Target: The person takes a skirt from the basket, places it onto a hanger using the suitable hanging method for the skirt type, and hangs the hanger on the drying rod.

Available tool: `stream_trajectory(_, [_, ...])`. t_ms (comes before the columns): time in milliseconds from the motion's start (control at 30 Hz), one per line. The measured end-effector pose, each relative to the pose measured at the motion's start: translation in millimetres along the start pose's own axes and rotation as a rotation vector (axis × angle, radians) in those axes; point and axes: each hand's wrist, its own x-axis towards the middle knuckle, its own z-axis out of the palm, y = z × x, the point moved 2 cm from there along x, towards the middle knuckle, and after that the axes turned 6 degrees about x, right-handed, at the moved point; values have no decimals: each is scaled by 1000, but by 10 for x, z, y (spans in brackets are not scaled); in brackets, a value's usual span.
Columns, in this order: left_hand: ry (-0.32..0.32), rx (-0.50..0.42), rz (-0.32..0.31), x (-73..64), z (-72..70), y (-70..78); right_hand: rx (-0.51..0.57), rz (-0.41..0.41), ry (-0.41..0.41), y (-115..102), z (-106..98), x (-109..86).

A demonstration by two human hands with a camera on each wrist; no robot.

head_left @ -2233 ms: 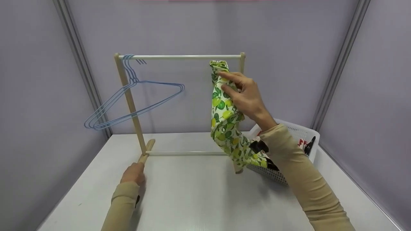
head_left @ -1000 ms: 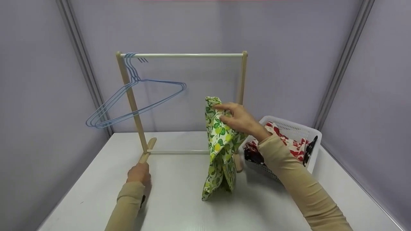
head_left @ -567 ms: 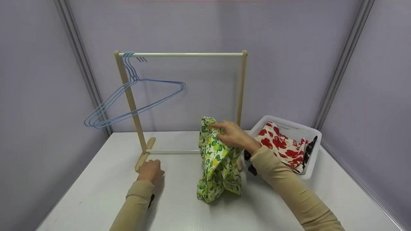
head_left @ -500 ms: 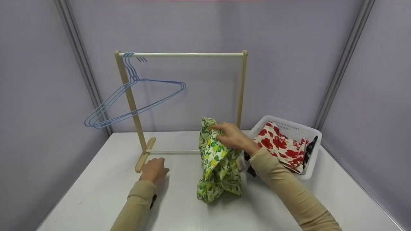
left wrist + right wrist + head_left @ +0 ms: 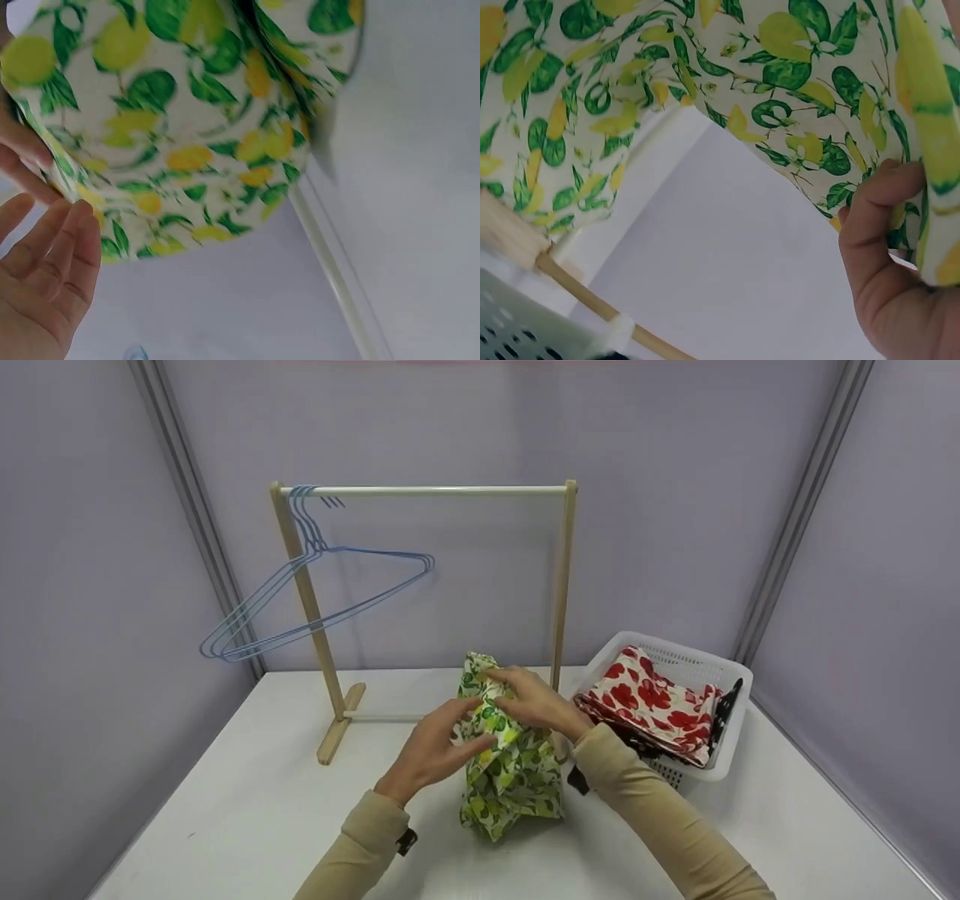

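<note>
Pale lilac walls [image 5: 420, 420] on three sides, white table [image 5: 247, 810] below. Lemon-print cloth [image 5: 517, 780] is at center, in front of the rack and toward its right end, crumpled, long axis roughly upright with a slight lean; lower folds appear to meet the table.

Right hand [image 5: 534, 701] pinches the upper part of the cloth between thumb and fingers, coming in from its right side; the right wrist view shows the thumb pressed against a fold. Left hand [image 5: 435, 746] is at the opposite edge, fingers straight, thumb held apart, gripping nothing. Its fingertips are right at the cloth's border; contact can't be told for sure.

Key relation: cloth lies directly to the right of the left hand, between the two hands, its upright length crossing the gap. Right hand is nearer, being on it; left-hand fingers sit just below and left of the right-hand fingers.

Farther out: clothes rack [image 5: 563, 585], wooden posts with a white top rail. Blue hangers [image 5: 313, 547] hang bunched at the rail's left end, well apart from the cloth. White basket [image 5: 688, 661] at right holds a red-flowered cloth [image 5: 652, 701] and black dotted fabric [image 5: 724, 711] along its right side.
</note>
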Motion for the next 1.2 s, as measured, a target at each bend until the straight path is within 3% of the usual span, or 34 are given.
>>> stream_trajectory(167, [-60, 31, 2, 35, 116, 126, 107, 43, 11, 53, 55, -44])
stream_trajectory(433, [-44, 14, -10, 95, 167, 124, 336, 82, -54, 164, 110, -76])
stream_trajectory(633, [-58, 56, -21, 114, 216, 151, 511, 77, -96, 213, 134, -116])
stream_trajectory(833, [-27, 48, -84, 132, 204, 168, 677, 75, -149, 241, 173, -160])
stream_trajectory(1033, [43, -44, -175, 178, 111, 153, 605, 72, -141, 254, 235, -234])
stream_trajectory(1200, [166, -91, -207, 189, -45, 92, 383, 60, -70, 211, 151, -249])
